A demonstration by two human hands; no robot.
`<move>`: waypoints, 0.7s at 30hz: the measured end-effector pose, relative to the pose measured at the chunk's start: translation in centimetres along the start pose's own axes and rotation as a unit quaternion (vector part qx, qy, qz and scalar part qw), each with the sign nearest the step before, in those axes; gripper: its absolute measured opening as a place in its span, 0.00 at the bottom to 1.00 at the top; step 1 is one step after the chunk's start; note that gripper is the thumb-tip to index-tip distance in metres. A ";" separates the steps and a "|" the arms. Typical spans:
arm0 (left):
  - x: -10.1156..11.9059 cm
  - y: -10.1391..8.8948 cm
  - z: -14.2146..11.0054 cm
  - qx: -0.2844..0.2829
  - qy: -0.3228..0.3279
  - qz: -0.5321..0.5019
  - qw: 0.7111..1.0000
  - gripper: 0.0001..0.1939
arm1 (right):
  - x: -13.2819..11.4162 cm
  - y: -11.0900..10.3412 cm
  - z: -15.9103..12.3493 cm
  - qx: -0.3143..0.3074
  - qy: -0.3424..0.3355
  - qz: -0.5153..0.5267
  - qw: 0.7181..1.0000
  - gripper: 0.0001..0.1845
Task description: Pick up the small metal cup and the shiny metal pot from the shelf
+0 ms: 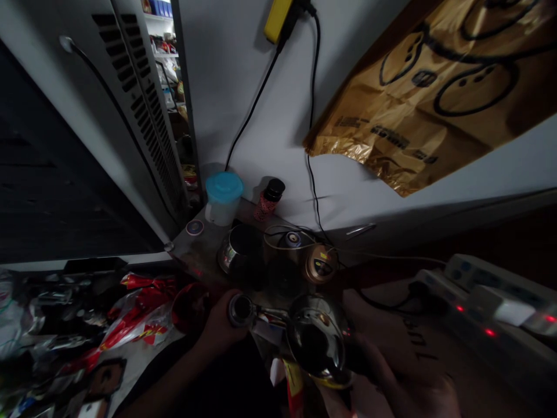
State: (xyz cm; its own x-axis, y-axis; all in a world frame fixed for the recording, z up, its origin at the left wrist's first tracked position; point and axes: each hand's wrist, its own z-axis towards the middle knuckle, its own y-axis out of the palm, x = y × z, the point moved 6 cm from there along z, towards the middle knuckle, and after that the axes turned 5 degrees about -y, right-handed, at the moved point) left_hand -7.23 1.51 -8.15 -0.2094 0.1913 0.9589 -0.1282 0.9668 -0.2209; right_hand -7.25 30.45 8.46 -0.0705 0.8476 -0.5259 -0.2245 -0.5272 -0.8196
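mirror-polished steel vessel (315, 337), crinkled glossy gold plastic bag (418, 98), smooth matt blue plastic lid (224, 187)

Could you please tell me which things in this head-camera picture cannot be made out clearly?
All from the head view:
- Right hand: dim, blurred, cut off by the bottom edge.
- Shiny steel vessel: inside hidden by dark reflections.
- Red-and-yellow packet: print hidden by the vessel and the bottom edge.
- Gold plastic bag: cut off by the top and right edges.
- Shelf items: too small to identify.
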 end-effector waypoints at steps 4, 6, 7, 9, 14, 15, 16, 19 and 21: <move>-0.1 0.0 0.0 -0.004 -0.005 0.001 1.000 0.26 | 0.8 0.3 -0.1 -0.030 -0.003 0.001 1.000 0.28; -0.1 0.0 0.0 -0.008 -0.009 0.000 1.000 0.26 | 1.0 0.5 -0.2 -0.037 -0.005 0.003 0.999 0.28; -0.1 0.0 0.0 -0.009 -0.011 -0.001 1.000 0.26 | 1.1 0.6 -0.2 -0.038 -0.003 0.004 0.999 0.28; -0.1 0.0 0.0 -0.010 -0.015 -0.002 1.000 0.25 | 1.0 0.5 -0.3 -0.027 0.007 0.012 1.000 0.29; -0.2 0.0 0.2 -0.007 -0.019 -0.008 1.000 0.26 | 0.4 0.2 -0.2 -0.015 0.051 0.036 0.998 0.29; -0.2 0.0 0.2 -0.009 -0.019 -0.009 1.000 0.26 | 0.2 0.3 -0.2 -0.026 0.057 0.043 0.997 0.29; -0.2 0.1 0.3 -0.010 -0.018 -0.010 1.000 0.25 | 0.1 0.4 -0.2 -0.034 0.061 0.050 0.996 0.28; -0.4 0.2 0.4 -0.014 -0.015 -0.013 1.000 0.26 | 0.2 0.3 -0.1 -0.030 0.077 0.063 0.995 0.27; -0.5 0.3 0.4 -0.016 -0.014 -0.015 1.000 0.26 | 0.3 0.4 0.0 -0.038 0.081 0.064 0.994 0.27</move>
State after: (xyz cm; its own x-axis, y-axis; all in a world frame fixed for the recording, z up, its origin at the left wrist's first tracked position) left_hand -7.59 1.60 -8.79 -0.2331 0.1570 0.9597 -0.1032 0.9773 -0.1850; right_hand -7.33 30.55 7.98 0.0658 0.7552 -0.6522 -0.1501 -0.6386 -0.7547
